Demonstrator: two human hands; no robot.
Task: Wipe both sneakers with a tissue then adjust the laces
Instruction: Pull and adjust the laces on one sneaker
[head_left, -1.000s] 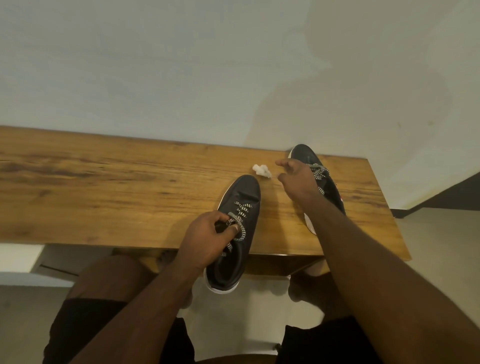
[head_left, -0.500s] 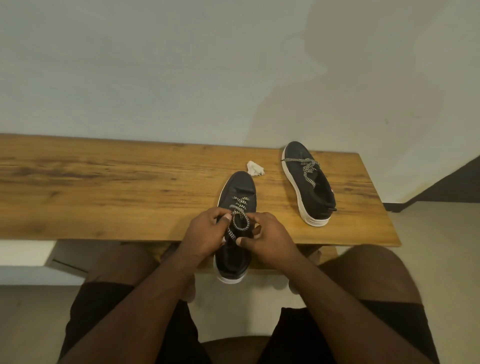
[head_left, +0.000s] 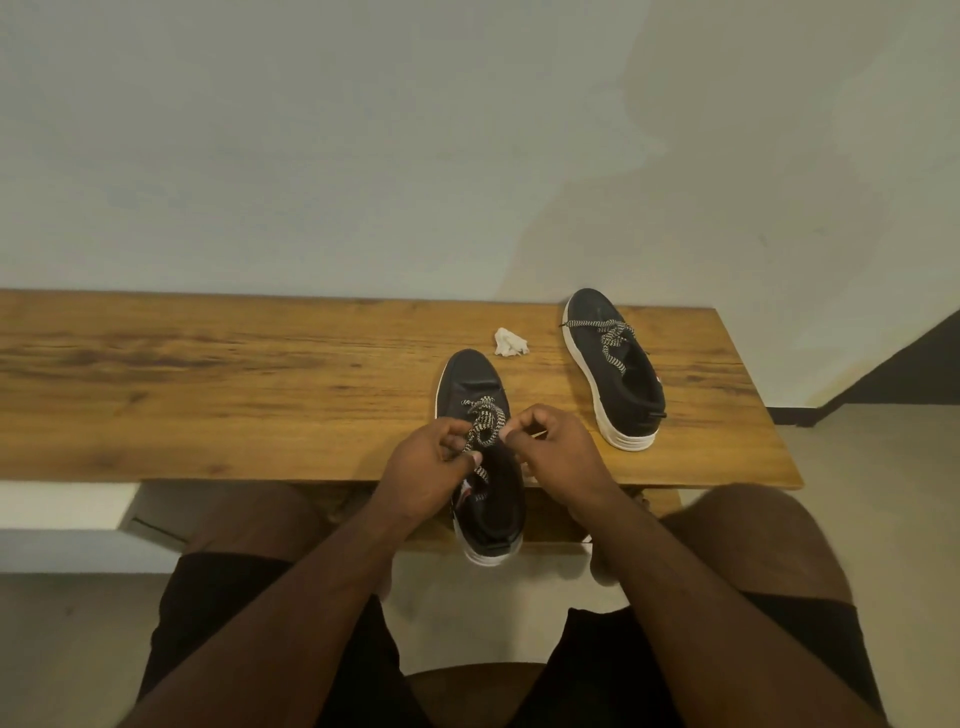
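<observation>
**Both hands on the near sneaker's laces**

The near sneaker (head_left: 480, 467) is black with a white sole and black-and-white patterned laces (head_left: 483, 428). It lies across the front edge of the wooden bench (head_left: 208, 384), toe pointing to the wall, heel hanging over the edge. The second sneaker (head_left: 613, 369), of the same make, sits near the bench's right end, reaching toward the back edge, with its laces loose over the tongue. A crumpled white tissue (head_left: 509, 343) lies between the two toes, touching neither.

The left hand (head_left: 431, 467) is curled, thumb and fingers pinching a lace strand. The right hand (head_left: 556, 447) is curled just beside it, fingertips closed at the lace. Both forearms reach forward over the person's knees.
</observation>
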